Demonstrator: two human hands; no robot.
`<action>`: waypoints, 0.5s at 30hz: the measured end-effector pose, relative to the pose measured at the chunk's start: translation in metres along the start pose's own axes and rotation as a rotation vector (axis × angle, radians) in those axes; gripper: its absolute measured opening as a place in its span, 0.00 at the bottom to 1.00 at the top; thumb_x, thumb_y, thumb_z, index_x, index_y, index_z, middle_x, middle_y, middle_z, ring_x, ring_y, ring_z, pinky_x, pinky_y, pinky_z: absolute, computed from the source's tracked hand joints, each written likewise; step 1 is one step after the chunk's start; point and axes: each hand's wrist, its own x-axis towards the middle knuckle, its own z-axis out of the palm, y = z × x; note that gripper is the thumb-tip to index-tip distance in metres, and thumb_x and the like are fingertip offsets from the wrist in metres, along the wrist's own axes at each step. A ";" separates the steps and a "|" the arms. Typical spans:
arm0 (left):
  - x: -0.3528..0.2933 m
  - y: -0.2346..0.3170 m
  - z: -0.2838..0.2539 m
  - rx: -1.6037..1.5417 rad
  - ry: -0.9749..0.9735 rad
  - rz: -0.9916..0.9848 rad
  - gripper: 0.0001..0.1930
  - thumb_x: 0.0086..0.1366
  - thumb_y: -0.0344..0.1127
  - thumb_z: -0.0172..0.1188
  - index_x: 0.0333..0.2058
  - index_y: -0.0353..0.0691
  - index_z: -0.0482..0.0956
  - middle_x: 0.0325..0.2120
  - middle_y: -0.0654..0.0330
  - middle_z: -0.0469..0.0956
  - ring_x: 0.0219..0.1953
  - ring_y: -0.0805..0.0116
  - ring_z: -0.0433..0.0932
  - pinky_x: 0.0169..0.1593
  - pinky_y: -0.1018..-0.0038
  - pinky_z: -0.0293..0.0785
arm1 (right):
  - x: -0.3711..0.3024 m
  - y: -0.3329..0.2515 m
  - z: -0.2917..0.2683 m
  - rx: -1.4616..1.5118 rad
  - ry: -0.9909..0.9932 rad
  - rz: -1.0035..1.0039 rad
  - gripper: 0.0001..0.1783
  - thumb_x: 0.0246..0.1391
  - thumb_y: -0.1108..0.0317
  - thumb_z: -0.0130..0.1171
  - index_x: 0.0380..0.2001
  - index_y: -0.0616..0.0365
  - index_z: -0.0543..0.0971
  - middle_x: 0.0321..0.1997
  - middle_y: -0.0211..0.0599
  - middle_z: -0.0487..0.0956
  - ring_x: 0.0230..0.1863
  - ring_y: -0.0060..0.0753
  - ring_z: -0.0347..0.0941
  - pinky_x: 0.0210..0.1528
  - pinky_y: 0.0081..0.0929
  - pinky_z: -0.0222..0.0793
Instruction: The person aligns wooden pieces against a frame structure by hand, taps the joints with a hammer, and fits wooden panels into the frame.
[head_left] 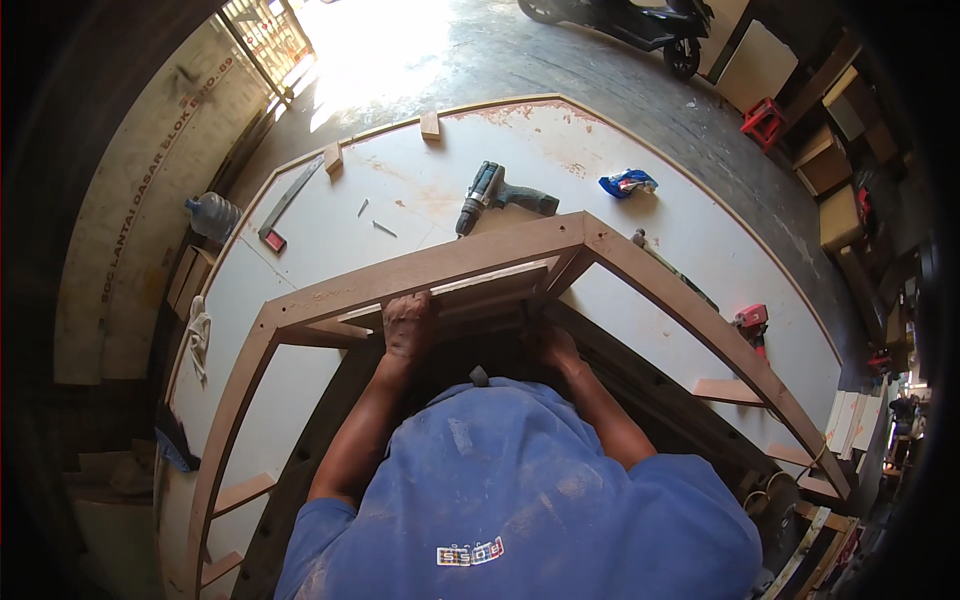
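Note:
A long angled wooden frame (pixel 430 262) stands across the white-topped work table (pixel 330 230), with short wooden crosspieces inside it. My left hand (pixel 408 325) is closed on a wooden strip (pixel 485 279) with a pale upper edge, just under the front rail. To its right, my right hand (pixel 550 345) is in shadow beside a crosspiece (pixel 562 277) below the frame's corner; its fingers are hidden. Beyond the frame a cordless drill (pixel 492 195) lies on its side. Two screws (pixel 384 229) lie to its left.
An adjustable square (pixel 290 205) and two wood blocks (pixel 430 126) sit along the table's far left edge. A blue packet (pixel 628 183), a hammer (pixel 640 238) and a red tool (pixel 750 319) lie right. A motor scooter (pixel 640 30) stands on the floor beyond.

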 end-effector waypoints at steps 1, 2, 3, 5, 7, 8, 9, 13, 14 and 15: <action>0.000 -0.001 0.001 0.014 0.024 0.019 0.15 0.60 0.43 0.66 0.38 0.40 0.76 0.28 0.53 0.81 0.34 0.52 0.82 0.43 0.57 0.72 | 0.000 -0.001 -0.002 -0.008 -0.036 0.037 0.16 0.51 0.54 0.59 0.35 0.53 0.84 0.36 0.49 0.84 0.41 0.58 0.80 0.42 0.50 0.76; 0.000 -0.003 0.003 0.028 0.048 0.038 0.15 0.60 0.43 0.66 0.38 0.40 0.76 0.28 0.53 0.81 0.34 0.52 0.82 0.42 0.57 0.72 | 0.002 -0.002 -0.005 -0.002 -0.032 0.042 0.16 0.51 0.54 0.59 0.35 0.53 0.84 0.36 0.49 0.84 0.41 0.58 0.80 0.42 0.50 0.76; 0.001 -0.004 0.004 0.031 0.045 0.045 0.15 0.60 0.43 0.66 0.38 0.40 0.76 0.28 0.53 0.81 0.34 0.52 0.82 0.42 0.57 0.72 | 0.004 -0.003 -0.008 -0.016 -0.086 0.053 0.19 0.56 0.50 0.55 0.38 0.50 0.84 0.37 0.50 0.84 0.41 0.59 0.80 0.43 0.52 0.76; 0.004 -0.002 0.005 0.037 0.047 0.036 0.16 0.59 0.43 0.67 0.38 0.40 0.76 0.27 0.53 0.81 0.33 0.53 0.81 0.42 0.56 0.72 | 0.003 -0.001 -0.009 -0.024 -0.134 0.073 0.21 0.62 0.46 0.51 0.41 0.47 0.85 0.39 0.51 0.84 0.42 0.60 0.80 0.44 0.53 0.76; 0.009 -0.003 0.001 0.020 0.074 0.058 0.16 0.58 0.43 0.67 0.38 0.40 0.75 0.27 0.52 0.80 0.33 0.52 0.81 0.41 0.56 0.73 | 0.003 -0.001 -0.010 -0.014 -0.076 0.068 0.21 0.62 0.47 0.50 0.40 0.48 0.84 0.38 0.52 0.83 0.41 0.60 0.80 0.44 0.53 0.75; 0.011 -0.001 -0.002 -0.002 0.106 0.075 0.16 0.58 0.42 0.67 0.38 0.40 0.75 0.26 0.52 0.79 0.32 0.51 0.80 0.40 0.56 0.73 | 0.002 0.011 -0.003 -0.012 -0.063 0.071 0.21 0.62 0.47 0.50 0.40 0.48 0.84 0.38 0.52 0.83 0.41 0.60 0.80 0.44 0.53 0.75; 0.014 0.005 -0.001 -0.007 0.114 0.093 0.16 0.58 0.42 0.67 0.38 0.40 0.75 0.26 0.52 0.79 0.32 0.51 0.80 0.40 0.56 0.73 | -0.003 0.034 0.011 0.013 -0.031 0.067 0.21 0.63 0.47 0.49 0.40 0.49 0.84 0.38 0.53 0.83 0.42 0.61 0.80 0.44 0.53 0.75; 0.005 -0.003 -0.004 0.037 0.089 0.040 0.12 0.56 0.38 0.65 0.34 0.39 0.74 0.26 0.48 0.78 0.31 0.46 0.79 0.37 0.55 0.74 | -0.004 0.016 0.007 0.022 -0.183 0.211 0.24 0.64 0.47 0.48 0.43 0.53 0.83 0.42 0.56 0.82 0.46 0.63 0.78 0.48 0.53 0.74; 0.007 0.005 -0.007 0.026 0.112 0.046 0.12 0.56 0.38 0.64 0.34 0.39 0.74 0.24 0.48 0.78 0.29 0.47 0.79 0.37 0.54 0.74 | -0.009 0.022 0.008 0.028 -0.195 0.243 0.25 0.64 0.47 0.48 0.45 0.55 0.83 0.45 0.58 0.82 0.49 0.63 0.78 0.50 0.53 0.73; 0.002 0.000 -0.003 0.056 0.043 0.010 0.11 0.57 0.37 0.63 0.34 0.39 0.74 0.23 0.49 0.78 0.27 0.47 0.80 0.37 0.54 0.74 | -0.015 0.015 0.003 0.116 -0.149 0.245 0.25 0.64 0.49 0.49 0.47 0.56 0.82 0.48 0.58 0.81 0.51 0.62 0.77 0.52 0.51 0.73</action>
